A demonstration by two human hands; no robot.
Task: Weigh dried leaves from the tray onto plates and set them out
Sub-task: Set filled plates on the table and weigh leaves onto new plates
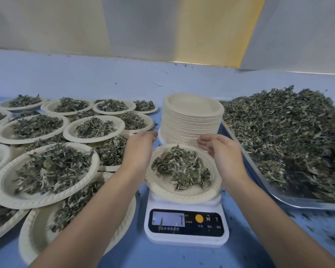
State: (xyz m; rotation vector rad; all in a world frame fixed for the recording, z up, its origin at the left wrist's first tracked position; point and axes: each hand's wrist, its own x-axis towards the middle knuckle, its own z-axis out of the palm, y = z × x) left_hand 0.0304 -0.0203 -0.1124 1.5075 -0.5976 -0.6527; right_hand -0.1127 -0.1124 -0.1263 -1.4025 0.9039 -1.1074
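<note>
A beige paper plate (pixel 184 194) with a small heap of dried leaves (pixel 182 167) sits on a white digital scale (pixel 186 227) at the centre. My left hand (pixel 139 147) is at the plate's left rim and my right hand (pixel 220 149) at its right rim, fingers loosely bent; whether they touch the rim is unclear. A metal tray (pixel 306 202) on the right holds a large pile of dried leaves (pixel 286 128).
A tall stack of empty paper plates (pixel 191 117) stands just behind the scale. Several filled plates (pixel 44 175) overlap across the left of the blue table (pixel 139 254). Leaf crumbs lie around the tray. A pale wall rises behind.
</note>
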